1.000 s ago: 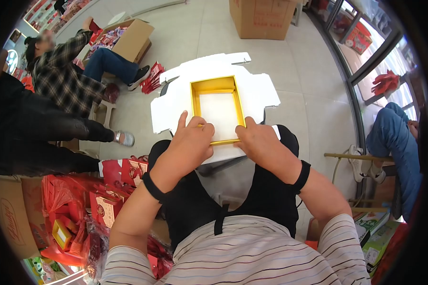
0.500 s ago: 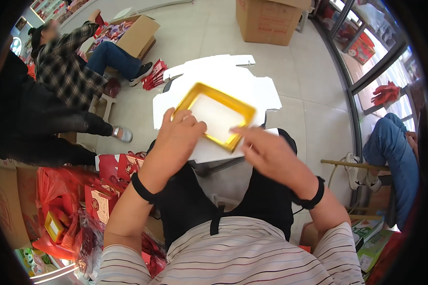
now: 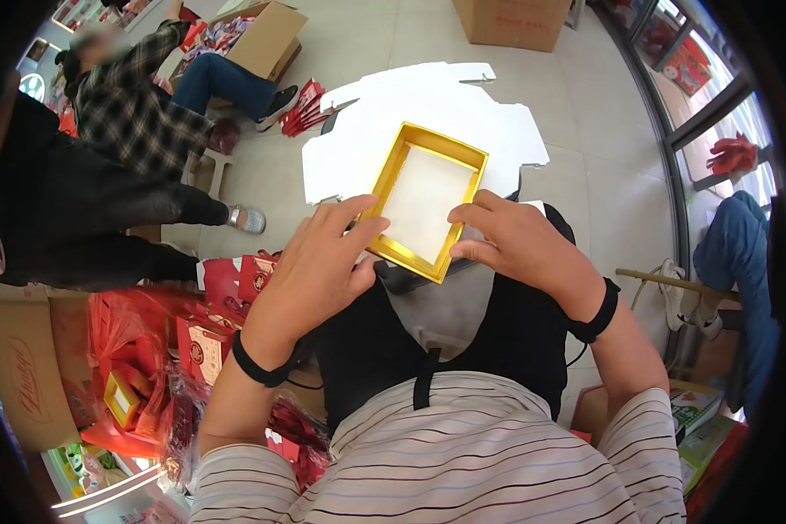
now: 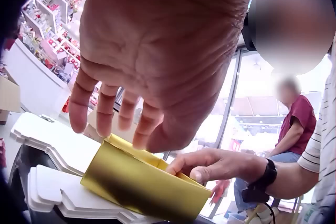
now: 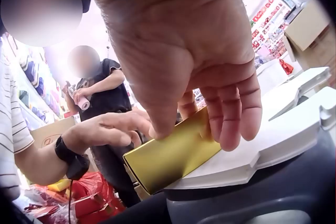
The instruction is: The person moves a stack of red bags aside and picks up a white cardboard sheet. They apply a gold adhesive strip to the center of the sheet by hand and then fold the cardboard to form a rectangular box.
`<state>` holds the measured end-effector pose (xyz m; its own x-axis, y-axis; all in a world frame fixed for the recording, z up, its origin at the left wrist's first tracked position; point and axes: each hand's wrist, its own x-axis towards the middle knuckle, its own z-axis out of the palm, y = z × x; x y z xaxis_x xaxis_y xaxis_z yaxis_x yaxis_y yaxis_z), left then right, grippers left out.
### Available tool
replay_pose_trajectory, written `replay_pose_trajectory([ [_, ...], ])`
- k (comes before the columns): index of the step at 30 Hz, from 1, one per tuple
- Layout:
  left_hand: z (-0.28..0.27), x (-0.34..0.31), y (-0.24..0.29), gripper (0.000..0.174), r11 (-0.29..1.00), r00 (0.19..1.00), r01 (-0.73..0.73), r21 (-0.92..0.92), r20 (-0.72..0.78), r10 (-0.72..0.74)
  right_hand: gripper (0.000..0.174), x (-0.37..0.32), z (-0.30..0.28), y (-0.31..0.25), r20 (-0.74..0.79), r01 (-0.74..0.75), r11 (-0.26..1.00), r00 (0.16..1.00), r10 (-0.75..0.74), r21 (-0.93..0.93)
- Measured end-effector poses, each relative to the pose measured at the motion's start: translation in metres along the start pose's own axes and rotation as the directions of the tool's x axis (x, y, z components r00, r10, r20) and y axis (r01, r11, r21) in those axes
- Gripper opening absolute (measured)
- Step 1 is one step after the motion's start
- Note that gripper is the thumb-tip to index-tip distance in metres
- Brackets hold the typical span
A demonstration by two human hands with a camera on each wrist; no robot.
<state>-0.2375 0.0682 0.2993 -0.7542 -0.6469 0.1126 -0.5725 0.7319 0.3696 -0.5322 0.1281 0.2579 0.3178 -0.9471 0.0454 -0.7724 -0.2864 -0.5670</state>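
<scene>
A shallow gold-walled box (image 3: 467, 171) with a white inside sits tilted over a stack of flat white die-cut card sheets (image 3: 345, 162). My right hand (image 3: 528, 240) pinches the box's right wall, thumb outside and fingers reaching over the rim. At the opposite wall, my left hand (image 3: 310, 262) has its fingers extended, the tips at the rim. In the left wrist view those fingers hang loosely above the gold side (image 4: 142, 182), with the thumb close beside them. The right wrist view shows the box's gold outer wall (image 5: 173, 155) under both hands.
The sheets lie on a dark stool (image 5: 210, 208) between my knees. Red gift bags (image 3: 203, 349) and a red plastic bag (image 3: 118, 327) fill the left side. A person in a plaid shirt (image 3: 135, 105) sits by an open carton (image 3: 262, 44); another carton (image 3: 515, 22) stands ahead.
The box has turned anticlockwise from its slanted pose half a second ago and shifted toward the right. My left fingers have straightened from their bent hold, and the right hand has come onto the right wall.
</scene>
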Motion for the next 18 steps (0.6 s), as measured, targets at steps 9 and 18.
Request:
replay_pose_trajectory([
  [9, 0.036, 0.014, -0.025, 0.023, 0.893, 0.994, -0.08, 0.442, -0.032, 0.105, 0.038, 0.005, 0.0, -0.004, -0.046, 0.0, 1.0, 0.999, 0.0, -0.006],
  [18, 0.04, 0.017, -0.044, 0.013, 0.939, 0.997, -0.073, 0.336, 0.044, 0.062, 0.037, 0.009, -0.001, -0.004, 0.021, -0.08, 0.997, 0.997, 0.08, -0.005],
])
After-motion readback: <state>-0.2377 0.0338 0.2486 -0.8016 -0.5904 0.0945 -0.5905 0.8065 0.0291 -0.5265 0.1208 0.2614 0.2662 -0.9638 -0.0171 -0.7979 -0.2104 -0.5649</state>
